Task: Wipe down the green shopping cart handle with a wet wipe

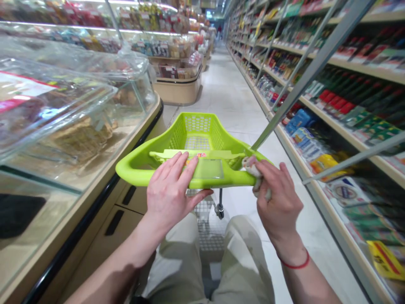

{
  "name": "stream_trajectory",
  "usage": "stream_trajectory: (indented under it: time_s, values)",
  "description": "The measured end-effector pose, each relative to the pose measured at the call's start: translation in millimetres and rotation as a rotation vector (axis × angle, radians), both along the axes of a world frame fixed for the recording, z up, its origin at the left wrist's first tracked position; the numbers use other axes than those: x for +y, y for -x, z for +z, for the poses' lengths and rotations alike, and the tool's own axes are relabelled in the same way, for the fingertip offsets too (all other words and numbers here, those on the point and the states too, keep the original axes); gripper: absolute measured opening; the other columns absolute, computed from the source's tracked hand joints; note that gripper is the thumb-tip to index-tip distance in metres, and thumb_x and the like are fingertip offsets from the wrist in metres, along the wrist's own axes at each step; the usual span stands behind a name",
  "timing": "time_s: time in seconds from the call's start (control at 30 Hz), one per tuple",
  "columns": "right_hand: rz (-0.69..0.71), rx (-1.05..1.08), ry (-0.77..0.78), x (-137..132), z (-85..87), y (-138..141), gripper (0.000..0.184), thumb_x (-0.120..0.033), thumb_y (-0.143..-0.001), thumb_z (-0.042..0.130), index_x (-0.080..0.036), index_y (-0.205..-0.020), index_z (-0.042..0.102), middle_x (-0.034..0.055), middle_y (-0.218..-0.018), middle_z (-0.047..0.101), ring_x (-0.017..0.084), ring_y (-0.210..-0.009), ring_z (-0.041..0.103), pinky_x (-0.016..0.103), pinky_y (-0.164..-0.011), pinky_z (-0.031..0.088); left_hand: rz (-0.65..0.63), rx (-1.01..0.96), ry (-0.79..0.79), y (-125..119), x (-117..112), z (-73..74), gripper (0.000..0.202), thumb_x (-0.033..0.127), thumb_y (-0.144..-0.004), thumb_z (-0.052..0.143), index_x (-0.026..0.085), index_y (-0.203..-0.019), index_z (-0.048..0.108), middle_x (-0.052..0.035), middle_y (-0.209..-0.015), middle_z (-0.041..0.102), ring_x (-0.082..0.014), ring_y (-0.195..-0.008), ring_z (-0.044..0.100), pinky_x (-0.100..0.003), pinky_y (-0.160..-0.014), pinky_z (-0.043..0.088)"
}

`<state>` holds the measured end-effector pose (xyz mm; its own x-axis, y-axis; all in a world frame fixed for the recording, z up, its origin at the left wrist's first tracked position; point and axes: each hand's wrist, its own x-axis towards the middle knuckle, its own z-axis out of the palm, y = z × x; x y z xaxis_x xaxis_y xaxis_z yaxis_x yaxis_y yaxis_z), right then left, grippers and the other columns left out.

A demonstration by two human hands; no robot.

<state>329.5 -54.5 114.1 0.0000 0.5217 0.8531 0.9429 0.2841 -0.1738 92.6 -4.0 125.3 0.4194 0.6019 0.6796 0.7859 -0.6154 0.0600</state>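
Note:
A bright green shopping cart (198,133) with perforated basket walls stands in front of my legs. My left hand (174,185) grips the middle of its green handle (136,179), fingers over the top panel and thumb below the bar. At the handle's right end, my right hand (278,196) is closed on a crumpled whitish cloth (251,166) pressed against the bar. Part of the cloth hangs beneath my fingers. A small clear plate (208,169) and a colourful sticker sit on the handle panel, partly covered by my left fingers.
Glass-sided food bins (91,131) line the left, edged by a black rail (85,211). Tall stocked shelves (341,114) run along the right, with grey metal bars (303,71) slanting before them. A rounded display stand (179,90) is ahead beside the pale tiled aisle (218,80).

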Motion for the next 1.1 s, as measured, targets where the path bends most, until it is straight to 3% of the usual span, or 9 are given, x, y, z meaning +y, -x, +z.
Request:
stream_trajectory:
  time_s: [0.1,0.2,0.43,0.53,0.7,0.83,0.93,1.1]
  values:
    - [0.01,0.032,0.002,3,2.5,-29,0.042,-0.005,-0.091,0.048,-0.021,-0.128,0.062,0.0087,-0.118,0.071,0.022,-0.112,0.067,0.052,-0.109,0.046,0.023,0.007,-0.015,-6,-3,-1.3,0.071,0.062,-0.081,0.065,0.022,-0.139,0.053,-0.0133,-0.14,0.059,-0.0333,-0.129,0.055,-0.047,-0.108,0.043]
    - [0.036,0.079,-0.007,3,3.6,-32,0.04,-0.007,-0.093,0.048,-0.021,-0.127,0.063,0.0082,-0.118,0.072,0.022,-0.111,0.067,0.053,-0.107,0.048,0.033,0.002,-0.015,-12,-5,-2.6,0.073,0.064,-0.08,0.065,0.021,-0.138,0.054,-0.0141,-0.139,0.059,-0.0338,-0.13,0.054,-0.047,-0.108,0.043]
    - [0.173,0.106,-0.013,-5,-4.7,45,0.044,-0.007,-0.096,0.043,-0.022,-0.135,0.058,0.0086,-0.128,0.068,0.022,-0.125,0.06,0.048,-0.11,0.047,0.031,0.005,-0.03,-13,-6,-1.7,0.073,0.066,-0.081,0.063,0.017,-0.135,0.056,-0.0164,-0.138,0.06,-0.0333,-0.129,0.055,-0.047,-0.107,0.044]
    - [0.155,0.071,-0.012,-6,-10.6,59,0.047,-0.007,-0.096,0.042,-0.022,-0.138,0.055,0.0096,-0.134,0.064,0.023,-0.131,0.054,0.048,-0.113,0.043,0.03,0.012,-0.009,-7,-6,-1.1,0.073,0.066,-0.081,0.062,0.018,-0.135,0.056,-0.0157,-0.139,0.059,-0.0327,-0.13,0.054,-0.047,-0.108,0.043]
    - [-0.001,0.069,-0.067,-16,-16.9,16,0.045,-0.01,-0.096,0.043,-0.026,-0.135,0.058,0.0076,-0.129,0.067,0.023,-0.123,0.061,0.055,-0.116,0.037,0.022,0.011,0.036,-2,-7,0.2,0.072,0.064,-0.08,0.065,0.019,-0.135,0.056,-0.0156,-0.14,0.058,-0.0324,-0.132,0.053,-0.048,-0.111,0.041]
    - [-0.042,0.156,-0.07,-19,-13.6,-8,0.036,-0.016,-0.097,0.045,-0.022,-0.128,0.062,0.0117,-0.131,0.065,0.025,-0.124,0.06,0.052,-0.11,0.044,0.025,-0.019,0.048,-6,-10,0.3,0.07,0.059,-0.08,0.068,0.019,-0.136,0.056,-0.0161,-0.14,0.058,-0.0334,-0.133,0.052,-0.049,-0.111,0.04]
    - [-0.014,0.204,-0.094,-14,-13.8,6,0.033,-0.017,-0.097,0.045,-0.02,-0.124,0.063,0.0129,-0.132,0.064,0.026,-0.126,0.058,0.051,-0.109,0.045,0.024,-0.042,0.051,-10,-14,0.6,0.069,0.058,-0.08,0.068,0.017,-0.135,0.056,-0.0172,-0.14,0.058,-0.0331,-0.133,0.051,-0.048,-0.112,0.04]
    - [0.077,0.178,-0.121,-8,-19.3,58,0.04,-0.01,-0.096,0.043,-0.02,-0.131,0.059,0.0111,-0.128,0.067,0.024,-0.128,0.057,0.052,-0.111,0.043,0.034,-0.032,0.059,-12,-17,2.5,0.068,0.057,-0.082,0.067,0.016,-0.135,0.056,-0.0179,-0.14,0.057,-0.0328,-0.134,0.05,-0.047,-0.112,0.039]
